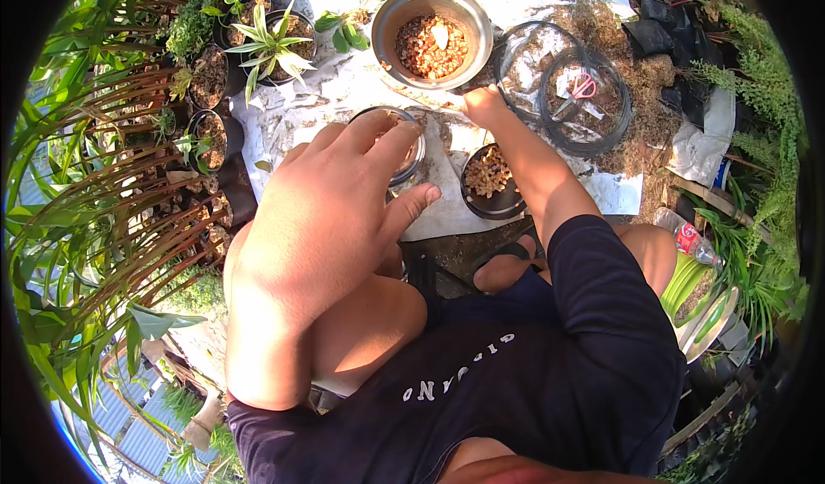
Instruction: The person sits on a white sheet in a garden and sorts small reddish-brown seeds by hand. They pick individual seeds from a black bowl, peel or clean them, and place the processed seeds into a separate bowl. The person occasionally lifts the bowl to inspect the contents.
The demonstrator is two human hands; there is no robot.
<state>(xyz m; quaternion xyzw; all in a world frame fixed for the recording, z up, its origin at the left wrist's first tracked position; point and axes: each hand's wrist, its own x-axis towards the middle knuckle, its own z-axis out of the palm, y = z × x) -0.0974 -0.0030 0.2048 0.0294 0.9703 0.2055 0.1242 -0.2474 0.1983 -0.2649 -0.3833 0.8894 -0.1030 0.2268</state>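
My left hand [322, 207] is raised close to the camera, back up, thumb apart from the fingers. It partly hides a round, clear-rimmed container [417, 155] behind it. My right hand [485, 105] reaches forward, fingers curled, below a large grey pot [380, 32] holding reddish-brown chunks and one pale piece. A thin brown stick [425, 99] meets its left side; whether I grip it is unclear. Under my right forearm stands a black pot [477, 203] with light-brown chunks [490, 173]. Right of the hand, pink-handled scissors [583, 86] lie within coiled dark wire [619, 129].
A stained white sheet [445, 216] lies under the pots. Potted plants, one with striped leaves [274, 44], line the left side; a loose leafy cutting [345, 29] lies near the large pot. At the right are black plastic [654, 36], a plastic bottle [693, 242] and a green pot [686, 284].
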